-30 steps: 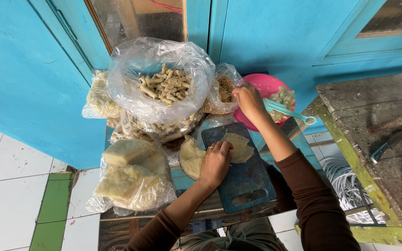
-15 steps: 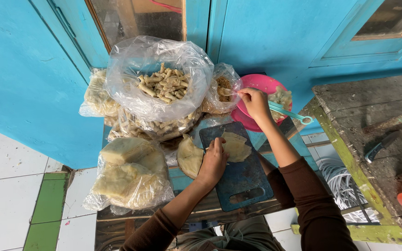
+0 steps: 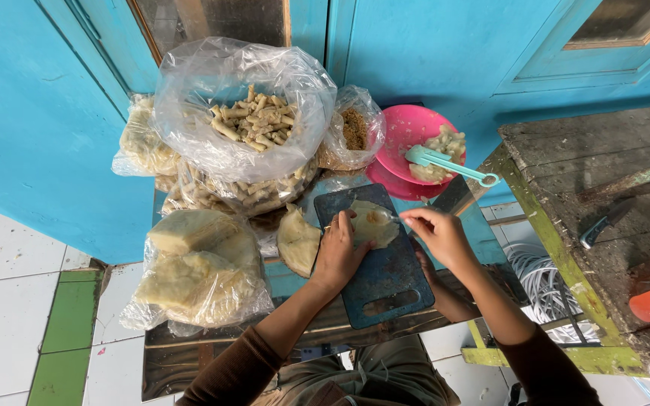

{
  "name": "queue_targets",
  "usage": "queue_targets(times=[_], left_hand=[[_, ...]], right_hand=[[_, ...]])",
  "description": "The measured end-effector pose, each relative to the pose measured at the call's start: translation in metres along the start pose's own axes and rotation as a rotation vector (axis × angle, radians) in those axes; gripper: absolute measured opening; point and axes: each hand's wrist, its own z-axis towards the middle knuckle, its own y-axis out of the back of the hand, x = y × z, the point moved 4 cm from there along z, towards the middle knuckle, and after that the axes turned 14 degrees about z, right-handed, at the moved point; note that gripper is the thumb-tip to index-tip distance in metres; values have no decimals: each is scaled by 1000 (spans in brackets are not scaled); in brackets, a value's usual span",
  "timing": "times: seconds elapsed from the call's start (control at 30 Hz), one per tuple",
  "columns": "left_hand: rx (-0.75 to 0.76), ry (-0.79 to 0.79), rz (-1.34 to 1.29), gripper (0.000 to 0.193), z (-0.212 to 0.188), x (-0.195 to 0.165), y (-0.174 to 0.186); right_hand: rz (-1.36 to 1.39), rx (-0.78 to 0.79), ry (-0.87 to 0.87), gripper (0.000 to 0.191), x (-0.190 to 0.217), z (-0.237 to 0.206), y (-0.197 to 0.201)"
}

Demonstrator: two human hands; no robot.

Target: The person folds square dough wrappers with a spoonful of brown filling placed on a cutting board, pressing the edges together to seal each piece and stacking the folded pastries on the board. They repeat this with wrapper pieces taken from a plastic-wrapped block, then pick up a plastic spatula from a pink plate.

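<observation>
- Thin pale round dough wrapper [image 3: 372, 223] lies flat on the dark blue plastic cutting board [image 3: 379, 263], near the board's far end.
- Left hand [image 3: 338, 252] rests on the wrapper's left edge, fingers [image 3: 345, 223] spread flat and pressing it down, not pinching.
- Right hand [image 3: 436, 234] sits at the wrapper's right edge, fingers drawn together at the tips as if pinching a bit of filling or the rim; cannot tell which.
- Handling, my read: wrapper looks soft, limp, light, likely tacky and easy to tear. Best taken at the rim with light fingertip pressure, not the middle.
- Stack of similar pale wrappers [image 3: 298, 240] just left of the board.
- Pink plastic bowl [image 3: 405, 131] with pale lumpy filling and a light teal plastic spoon [image 3: 445, 162] lying across it, beyond the board.
- Large clear plastic bag of short tan rolled pieces [image 3: 246, 113] behind; small clear bag of brown crumbs [image 3: 353, 128] beside it.
- Clear bags of pale blocks [image 3: 197, 271] to the left on the table [image 3: 189, 353].
- Weathered wooden bench [image 3: 603, 180] to the right, well apart.
</observation>
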Motion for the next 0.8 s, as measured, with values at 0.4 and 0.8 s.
queue_targets(times=[0.4,0.8], left_hand=[[22,14,8,77,2,-3,5],[101,35,-106,81,10,22,-11]], right_hand=[[-386,14,566,32,56,-44,-14],[-164,-138,455,15,55,39,8]])
